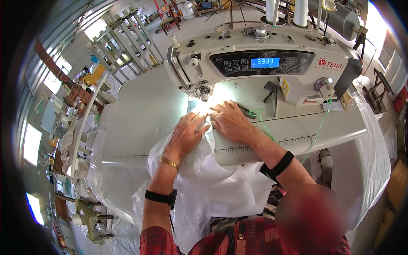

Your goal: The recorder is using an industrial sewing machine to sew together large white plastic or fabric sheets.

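A white sewing machine (263, 46) stands across the table, its needle area (204, 94) lit by a bright lamp. Thin white sheer fabric (199, 182) runs from under the needle down over the table edge into my lap. My left hand (189, 131) grips the fabric just left of and below the needle, thumb pointing right. Close beside it, my right hand (229, 122) has bent fingers on the same fabric at the needle. Glare washes out the fingertips of both hands. Black thread snips (246, 111) with a green cord (265, 127) lie beside my right hand.
A small black tool (269, 90) rests under the machine arm. The green cord hangs from the handwheel (324, 87). White thread cones (300, 13) stand behind. Clear plastic sheeting (361, 161) drapes the table's right end. Metal racks (123, 42) and a cluttered bench (87, 114) are at left.
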The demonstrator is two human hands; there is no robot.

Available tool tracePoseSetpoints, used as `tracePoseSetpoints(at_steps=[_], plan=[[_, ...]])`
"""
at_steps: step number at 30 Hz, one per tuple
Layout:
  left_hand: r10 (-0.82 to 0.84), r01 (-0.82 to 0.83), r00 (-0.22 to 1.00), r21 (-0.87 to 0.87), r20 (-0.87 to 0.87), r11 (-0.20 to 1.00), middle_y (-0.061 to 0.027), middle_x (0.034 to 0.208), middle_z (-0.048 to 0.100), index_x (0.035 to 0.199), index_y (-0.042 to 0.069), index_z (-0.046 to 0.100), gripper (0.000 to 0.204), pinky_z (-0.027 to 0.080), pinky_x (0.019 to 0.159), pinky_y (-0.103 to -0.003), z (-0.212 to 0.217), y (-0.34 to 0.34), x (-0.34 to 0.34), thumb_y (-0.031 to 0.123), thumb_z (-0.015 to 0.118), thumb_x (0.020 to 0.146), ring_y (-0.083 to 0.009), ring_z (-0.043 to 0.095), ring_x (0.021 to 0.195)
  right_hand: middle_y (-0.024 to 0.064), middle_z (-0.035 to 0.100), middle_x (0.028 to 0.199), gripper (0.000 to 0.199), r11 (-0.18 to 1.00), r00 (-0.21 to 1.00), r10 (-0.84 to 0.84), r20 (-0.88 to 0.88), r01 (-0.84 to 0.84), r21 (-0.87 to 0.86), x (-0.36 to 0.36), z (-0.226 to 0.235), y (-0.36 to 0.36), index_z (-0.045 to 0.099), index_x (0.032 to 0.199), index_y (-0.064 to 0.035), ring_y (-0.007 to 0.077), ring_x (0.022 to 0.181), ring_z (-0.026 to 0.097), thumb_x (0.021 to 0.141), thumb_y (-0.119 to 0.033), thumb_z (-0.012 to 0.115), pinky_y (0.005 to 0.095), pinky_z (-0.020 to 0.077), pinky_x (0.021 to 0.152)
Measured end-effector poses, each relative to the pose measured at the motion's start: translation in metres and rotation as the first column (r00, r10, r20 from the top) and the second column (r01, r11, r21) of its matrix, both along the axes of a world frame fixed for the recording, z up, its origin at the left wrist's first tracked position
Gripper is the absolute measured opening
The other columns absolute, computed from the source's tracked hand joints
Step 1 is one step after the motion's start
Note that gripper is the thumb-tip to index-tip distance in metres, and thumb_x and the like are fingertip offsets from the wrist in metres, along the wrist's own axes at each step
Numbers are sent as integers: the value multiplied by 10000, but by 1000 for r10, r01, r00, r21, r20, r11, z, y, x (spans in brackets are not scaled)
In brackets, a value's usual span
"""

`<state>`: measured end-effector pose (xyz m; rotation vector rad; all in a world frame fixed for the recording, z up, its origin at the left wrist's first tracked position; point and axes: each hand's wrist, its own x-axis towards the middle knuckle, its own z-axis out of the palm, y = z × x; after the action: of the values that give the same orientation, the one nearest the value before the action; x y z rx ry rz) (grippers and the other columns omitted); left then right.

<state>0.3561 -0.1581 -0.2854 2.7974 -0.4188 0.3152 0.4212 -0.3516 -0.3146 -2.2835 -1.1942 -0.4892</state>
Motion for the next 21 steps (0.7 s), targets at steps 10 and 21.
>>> tracePoseSetpoints(at_steps=[10, 21], plan=[[-25, 26, 999, -13, 43, 1000, -183, 1250, 597, 1207, 47, 656, 460, 428, 1015, -425, -6, 14, 18, 395, 558, 924, -351, 548, 1168, 139, 619, 1178, 320, 994, 999, -34, -22, 31, -109, 1, 1, 2, 642, 1138, -28, 284, 1175, 510, 931, -256, 554, 442, 326, 1063], [159, -159, 987, -10, 9, 987, -191, 1329, 555, 1200, 47, 653, 377, 412, 1048, -412, -5, 3, -12, 328, 520, 987, -347, 516, 1242, 149, 608, 1195, 322, 995, 998, -39, -49, 34, -98, 0, 4, -1, 634, 1152, -24, 302, 1197, 504, 923, -241, 569, 445, 335, 1076]])
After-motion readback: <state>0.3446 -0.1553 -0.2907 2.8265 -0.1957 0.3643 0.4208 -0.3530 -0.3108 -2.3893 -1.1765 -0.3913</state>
